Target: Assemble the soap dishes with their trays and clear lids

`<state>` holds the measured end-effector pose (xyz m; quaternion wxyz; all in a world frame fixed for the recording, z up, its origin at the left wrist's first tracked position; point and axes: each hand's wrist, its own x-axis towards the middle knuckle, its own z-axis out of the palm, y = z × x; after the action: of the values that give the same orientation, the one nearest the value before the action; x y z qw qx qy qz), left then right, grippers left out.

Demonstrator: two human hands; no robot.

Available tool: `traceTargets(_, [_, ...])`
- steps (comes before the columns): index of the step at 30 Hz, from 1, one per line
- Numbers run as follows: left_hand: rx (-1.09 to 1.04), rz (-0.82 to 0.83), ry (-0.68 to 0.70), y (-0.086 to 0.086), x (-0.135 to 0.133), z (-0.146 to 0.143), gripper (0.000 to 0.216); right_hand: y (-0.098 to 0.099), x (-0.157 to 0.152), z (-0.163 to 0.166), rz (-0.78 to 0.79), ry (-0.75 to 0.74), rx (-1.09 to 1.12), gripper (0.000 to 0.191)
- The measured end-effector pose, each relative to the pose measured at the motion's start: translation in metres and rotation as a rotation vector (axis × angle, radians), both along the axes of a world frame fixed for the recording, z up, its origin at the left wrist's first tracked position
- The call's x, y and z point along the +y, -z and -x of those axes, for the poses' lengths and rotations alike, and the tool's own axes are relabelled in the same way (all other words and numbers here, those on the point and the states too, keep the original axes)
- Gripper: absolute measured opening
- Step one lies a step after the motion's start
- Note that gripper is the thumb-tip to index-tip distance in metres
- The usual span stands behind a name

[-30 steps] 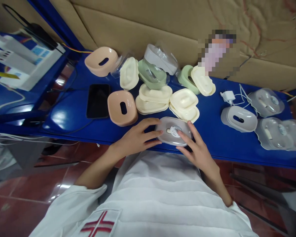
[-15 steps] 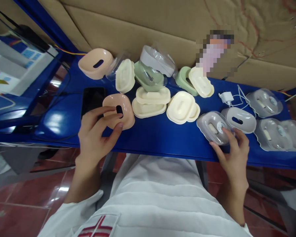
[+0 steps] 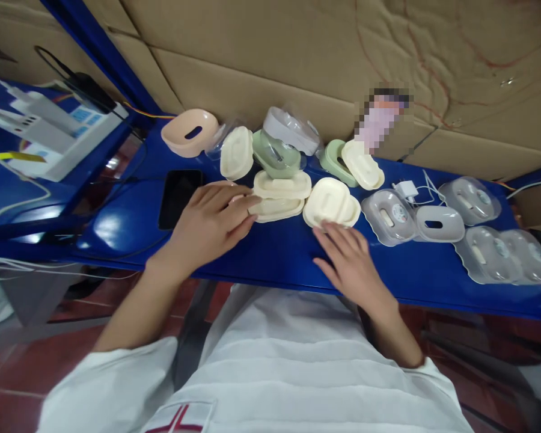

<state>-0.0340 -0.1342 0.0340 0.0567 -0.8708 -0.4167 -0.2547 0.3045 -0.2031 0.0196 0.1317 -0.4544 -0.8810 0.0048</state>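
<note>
My left hand (image 3: 210,222) lies palm down with its fingers stretched out to the right. It covers nearly all of a peach oval dish, of which only a sliver shows. Its fingertips reach the edge of two cream oval trays (image 3: 279,209) lying against each other. My right hand (image 3: 349,261) is open, its fingertips at the near rim of another cream tray pair (image 3: 329,203); whether they press on it I cannot tell. Right of that hand sit a clear-covered grey dish (image 3: 390,216) and a grey slotted dish (image 3: 439,224).
Behind my hands stand a peach slotted dish (image 3: 190,133), a bagged grey dish (image 3: 293,129) and green dishes (image 3: 277,155). A black phone (image 3: 179,195) lies left, a white charger (image 3: 406,190) right. More clear-covered dishes (image 3: 491,255) and a power strip (image 3: 72,144) flank the blue table.
My left hand has moved right, over the peach dish toward the cream trays. My right hand has left the clear-covered grey dish and come left. The two grey dishes now sit more level side by side.
</note>
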Motion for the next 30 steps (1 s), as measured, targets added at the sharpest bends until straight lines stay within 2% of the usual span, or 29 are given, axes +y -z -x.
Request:
traceTargets(2, [0.086,0.015,0.066,-0.010,0.028,-0.004,0.035,0.003,-0.001,0.016,0.061,-0.095,0.015,0.064])
traceTargets(4, [0.170,0.036,0.113,-0.018,0.053,-0.010,0.039,0.007,-0.006,0.022,0.076,-0.122,0.045,0.060])
traceTargets(7, [0.216,0.045,0.163,-0.025,0.068,-0.025,0.043,0.012,-0.019,0.015,0.059,-0.099,0.103,0.051])
traceTargets(9, [0.213,0.048,0.205,-0.023,0.059,-0.037,0.046,0.014,-0.027,0.005,0.032,-0.099,0.162,0.046])
traceTargets(11, [0.226,0.059,0.285,-0.014,0.036,-0.050,0.053,0.012,-0.029,-0.009,0.020,-0.156,0.235,0.039])
traceTargets(14, [0.250,0.084,0.513,0.005,-0.010,-0.068,0.061,-0.001,-0.014,-0.033,-0.003,-0.230,0.299,0.035])
traceTargets(17, [0.220,0.080,0.612,0.024,-0.049,-0.080,0.039,-0.018,0.026,-0.048,-0.097,-0.142,0.174,0.033])
traceTargets(19, [0.192,0.079,0.575,0.033,-0.066,-0.083,0.021,-0.025,0.059,-0.047,-0.158,-0.038,-0.005,0.037])
traceTargets(22, [0.116,0.095,0.521,0.039,-0.077,-0.085,0.019,-0.024,0.102,-0.032,-0.199,0.054,-0.246,0.048])
traceTargets(24, [0.092,0.116,0.533,0.040,-0.079,-0.087,0.024,-0.018,0.122,-0.019,-0.207,0.094,-0.317,0.052])
traceTargets(27, [0.076,0.157,0.561,0.040,-0.077,-0.087,0.031,-0.010,0.141,-0.005,-0.177,0.198,-0.349,0.056])
traceTargets(30, [0.030,0.210,0.564,0.038,-0.073,-0.081,0.036,-0.010,0.149,-0.001,-0.096,0.319,-0.377,0.052])
